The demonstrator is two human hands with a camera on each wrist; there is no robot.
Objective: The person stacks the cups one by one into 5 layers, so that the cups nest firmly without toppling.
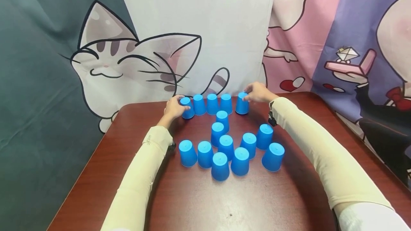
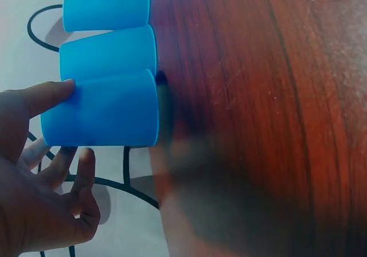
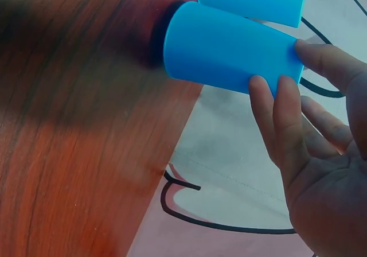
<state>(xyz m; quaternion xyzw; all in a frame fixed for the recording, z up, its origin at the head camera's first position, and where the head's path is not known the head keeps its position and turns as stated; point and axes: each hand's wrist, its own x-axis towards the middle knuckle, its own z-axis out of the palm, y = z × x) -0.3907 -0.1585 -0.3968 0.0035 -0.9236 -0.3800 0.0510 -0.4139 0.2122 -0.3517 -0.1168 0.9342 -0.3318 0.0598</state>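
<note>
At the far edge of the table, my left hand [image 1: 174, 108] grips the upper part of an upside-down blue cup [image 1: 187, 109], the leftmost of the back row. In the left wrist view the thumb lies on one side of this cup [image 2: 109, 113] and the other fingers are on the opposite side. My right hand [image 1: 258, 92] pinches another upside-down blue cup [image 1: 242, 104] near its base, at the right end of that row. The right wrist view shows fingertips on both sides of this cup [image 3: 229, 50]. Between the hands stand three more blue cups, the middle one [image 1: 212, 104] among them.
Several upside-down blue cups stand nearer on the brown table [image 1: 192, 202], such as the front cup [image 1: 220, 168] and the right cup [image 1: 273, 158]. Two cups, one of them a blue cup [image 1: 222, 121], link them to the back row. A printed cloth [image 1: 218, 27] hangs right behind the table.
</note>
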